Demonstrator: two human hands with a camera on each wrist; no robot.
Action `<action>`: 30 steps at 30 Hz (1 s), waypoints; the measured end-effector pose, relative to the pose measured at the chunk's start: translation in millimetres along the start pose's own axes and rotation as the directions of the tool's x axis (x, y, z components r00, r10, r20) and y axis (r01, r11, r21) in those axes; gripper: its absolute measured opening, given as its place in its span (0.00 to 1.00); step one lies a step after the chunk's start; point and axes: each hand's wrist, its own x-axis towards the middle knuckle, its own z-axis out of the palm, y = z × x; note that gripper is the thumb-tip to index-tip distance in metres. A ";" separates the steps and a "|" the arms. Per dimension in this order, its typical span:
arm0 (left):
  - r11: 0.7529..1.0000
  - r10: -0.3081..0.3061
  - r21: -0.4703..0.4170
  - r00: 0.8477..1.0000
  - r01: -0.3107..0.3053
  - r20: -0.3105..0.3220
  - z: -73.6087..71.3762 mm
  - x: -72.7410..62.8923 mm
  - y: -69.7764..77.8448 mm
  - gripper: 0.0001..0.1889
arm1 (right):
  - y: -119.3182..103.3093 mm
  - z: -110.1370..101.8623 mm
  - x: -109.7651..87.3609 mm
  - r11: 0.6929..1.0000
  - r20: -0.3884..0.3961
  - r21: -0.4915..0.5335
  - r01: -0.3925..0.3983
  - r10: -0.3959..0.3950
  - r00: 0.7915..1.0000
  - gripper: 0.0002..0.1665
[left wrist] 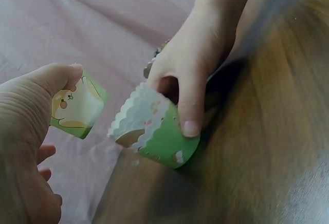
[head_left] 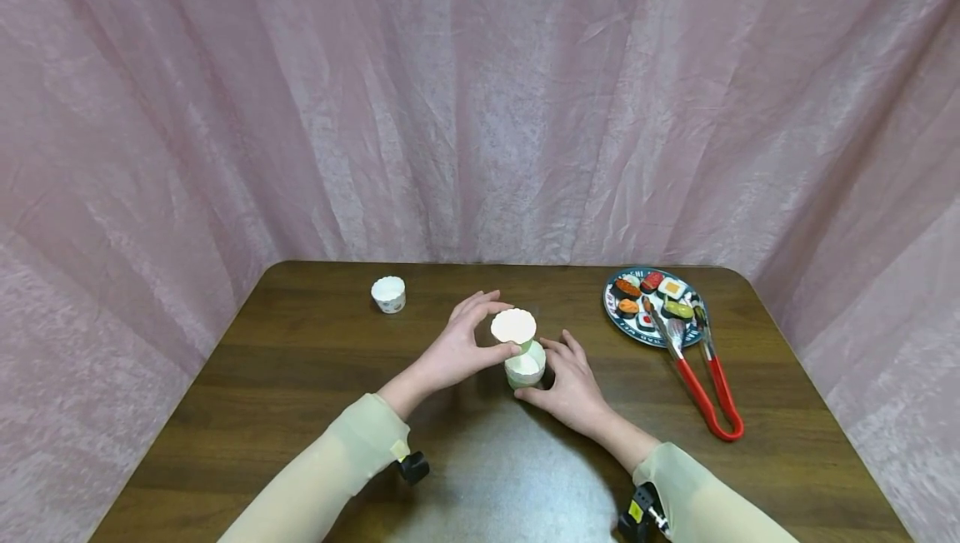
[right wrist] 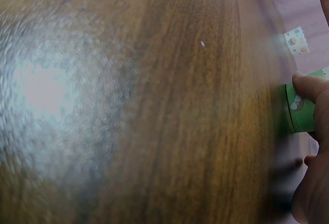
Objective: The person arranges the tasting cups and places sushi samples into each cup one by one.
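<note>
Near the middle of the table, my left hand [head_left: 468, 339] pinches a scalloped paper baking cup [head_left: 513, 327] between thumb and fingers. A bear-like cartoon on green shows on its side in the left wrist view. Just below and to the right of it, my right hand [head_left: 572, 389] grips nested green baking cups [head_left: 526, 366], thumb on the near side and fingers behind. Two wavy rims show on these nested cups [left wrist: 164, 134] in the left wrist view, one inside the other. The right wrist view catches only part of their green side [right wrist: 299, 108] under the thumb.
A single white patterned baking cup [head_left: 388, 295] stands at the back left of the table [head_left: 300, 376]. At the back right lies a round plate [head_left: 613, 315] of sushi pieces, with red-handled tongs [head_left: 701, 393] resting across its edge. Pink curtain [head_left: 480, 110] hangs behind.
</note>
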 end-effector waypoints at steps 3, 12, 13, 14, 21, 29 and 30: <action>1.000 -0.011 0.013 1.000 0.012 -0.013 -6.8 0.0 -3.9 0.32 | -0.8 0.5 -0.2 1.000 -0.002 0.008 0.001 -0.001 1.000 0.41; 0.994 -0.056 0.087 0.997 0.060 -0.047 -33.7 -0.5 -20.4 0.34 | -1.4 0.3 -0.3 1.000 -0.007 0.022 0.001 0.000 1.000 0.41; 0.993 -0.061 0.093 0.997 0.065 -0.049 -35.7 -0.9 -22.8 0.34 | -1.6 0.1 -0.4 1.000 -0.007 0.022 -0.001 0.001 1.000 0.41; 0.992 -0.067 0.099 0.996 0.072 -0.050 -37.6 -1.3 -25.0 0.34 | -1.8 -0.1 -0.4 1.000 -0.007 0.023 -0.002 0.002 1.000 0.41; 0.981 -0.107 0.158 0.993 0.115 -0.055 -39.4 -2.2 -46.7 0.36 | -2.3 -0.4 -0.7 1.000 -0.002 0.027 -0.014 0.014 1.000 0.41; 0.916 -0.102 0.375 0.987 0.141 -0.123 -38.9 1.5 -69.2 0.35 | -3.3 -0.4 -1.4 0.999 -0.002 0.033 -0.023 0.023 1.000 0.42; 0.907 -0.098 0.397 0.987 0.143 -0.130 -39.2 2.1 -71.2 0.35 | -3.5 -0.7 -1.5 0.999 -0.004 0.036 -0.023 0.023 1.000 0.42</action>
